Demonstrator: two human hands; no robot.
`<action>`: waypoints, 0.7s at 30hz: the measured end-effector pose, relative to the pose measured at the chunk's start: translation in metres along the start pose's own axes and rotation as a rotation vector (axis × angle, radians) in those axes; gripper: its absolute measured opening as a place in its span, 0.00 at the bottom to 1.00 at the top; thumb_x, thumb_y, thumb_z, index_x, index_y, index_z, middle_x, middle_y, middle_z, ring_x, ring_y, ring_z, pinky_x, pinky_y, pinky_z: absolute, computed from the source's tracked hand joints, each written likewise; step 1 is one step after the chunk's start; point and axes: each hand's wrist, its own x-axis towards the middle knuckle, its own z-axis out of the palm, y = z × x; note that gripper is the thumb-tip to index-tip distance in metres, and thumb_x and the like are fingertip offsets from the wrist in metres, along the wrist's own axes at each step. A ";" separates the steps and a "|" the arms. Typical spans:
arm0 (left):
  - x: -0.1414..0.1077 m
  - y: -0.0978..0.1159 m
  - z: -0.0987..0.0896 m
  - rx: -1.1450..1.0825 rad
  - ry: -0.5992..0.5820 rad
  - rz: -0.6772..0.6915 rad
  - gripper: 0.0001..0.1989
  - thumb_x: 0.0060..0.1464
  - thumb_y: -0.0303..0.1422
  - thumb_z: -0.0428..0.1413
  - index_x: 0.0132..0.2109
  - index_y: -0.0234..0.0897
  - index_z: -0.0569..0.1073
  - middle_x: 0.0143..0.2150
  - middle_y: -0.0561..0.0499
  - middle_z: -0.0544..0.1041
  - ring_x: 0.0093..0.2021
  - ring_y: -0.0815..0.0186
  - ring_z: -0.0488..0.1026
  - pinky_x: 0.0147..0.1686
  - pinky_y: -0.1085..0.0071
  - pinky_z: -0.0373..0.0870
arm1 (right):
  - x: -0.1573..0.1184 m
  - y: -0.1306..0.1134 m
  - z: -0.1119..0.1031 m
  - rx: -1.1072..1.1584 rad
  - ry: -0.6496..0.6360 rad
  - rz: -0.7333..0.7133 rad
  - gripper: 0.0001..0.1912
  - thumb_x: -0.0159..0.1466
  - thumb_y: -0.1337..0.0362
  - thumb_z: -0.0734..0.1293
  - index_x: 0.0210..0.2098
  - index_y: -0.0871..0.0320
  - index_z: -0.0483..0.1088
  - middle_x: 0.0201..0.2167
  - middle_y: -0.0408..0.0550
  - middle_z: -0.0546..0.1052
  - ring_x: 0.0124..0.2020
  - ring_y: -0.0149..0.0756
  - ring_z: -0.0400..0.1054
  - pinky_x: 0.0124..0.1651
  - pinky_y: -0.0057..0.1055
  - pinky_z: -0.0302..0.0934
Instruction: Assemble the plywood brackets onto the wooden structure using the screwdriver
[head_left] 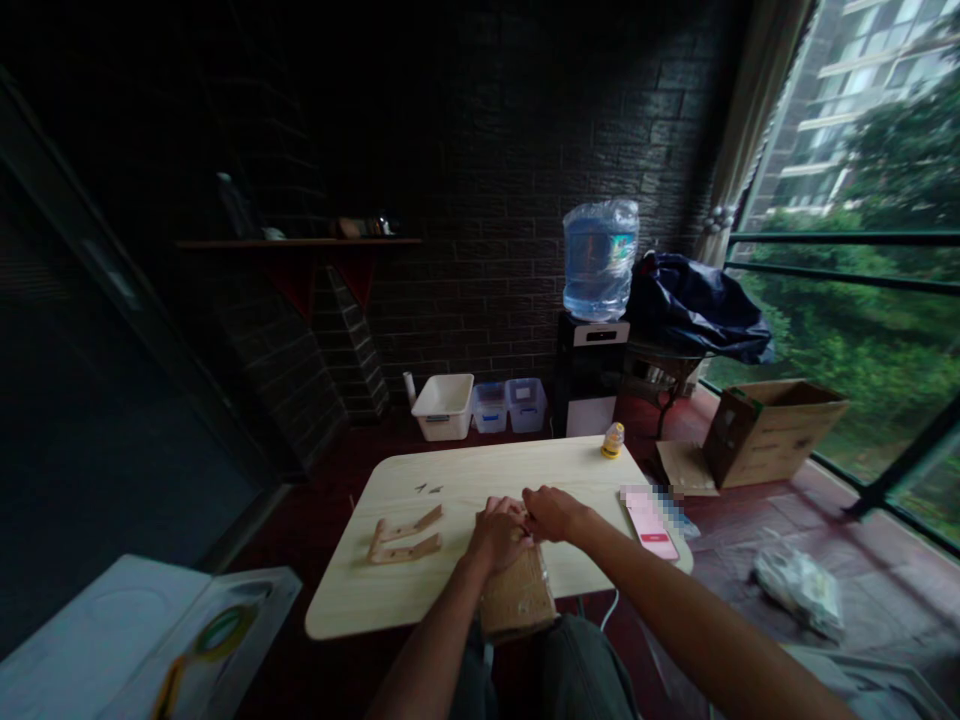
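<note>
1. Cardboard box (517, 598), 1: overhangs near edge of counter (480, 468).
2. Left hand (498, 532): fingers curled at box's far end; grip cannot be told.
3. Right hand (553, 513): fingers bent, close by left; cannot tell what it holds.
4. Wooden bracket (379, 543), 1: left of box.

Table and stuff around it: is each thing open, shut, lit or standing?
Cardboard: under the left hand
Right hand: fingers curled
Wooden frame: lying down
Bottle: standing
Phone: screen lit
White tub: open
Big box: open
Water jug: wrapped up
Curtain: gathered aside
</note>
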 end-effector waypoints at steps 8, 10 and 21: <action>-0.005 0.002 -0.003 -0.024 0.016 -0.002 0.09 0.52 0.43 0.62 0.40 0.48 0.80 0.54 0.51 0.73 0.58 0.56 0.64 0.57 0.58 0.66 | -0.006 0.008 0.002 0.080 -0.018 0.032 0.22 0.67 0.56 0.65 0.55 0.64 0.71 0.47 0.66 0.81 0.47 0.52 0.78 0.42 0.37 0.69; -0.006 0.002 -0.002 -0.040 0.025 0.003 0.08 0.52 0.42 0.62 0.39 0.48 0.80 0.54 0.51 0.73 0.58 0.56 0.64 0.57 0.58 0.66 | -0.008 0.009 -0.001 0.039 -0.032 -0.015 0.21 0.65 0.56 0.67 0.54 0.61 0.72 0.47 0.64 0.81 0.48 0.52 0.78 0.43 0.37 0.69; -0.003 -0.002 -0.003 -0.054 -0.006 0.023 0.13 0.47 0.42 0.66 0.42 0.49 0.80 0.57 0.51 0.72 0.60 0.53 0.63 0.56 0.56 0.66 | -0.003 0.009 0.000 -0.022 -0.042 -0.074 0.18 0.68 0.60 0.65 0.52 0.65 0.74 0.47 0.66 0.81 0.50 0.51 0.77 0.47 0.38 0.69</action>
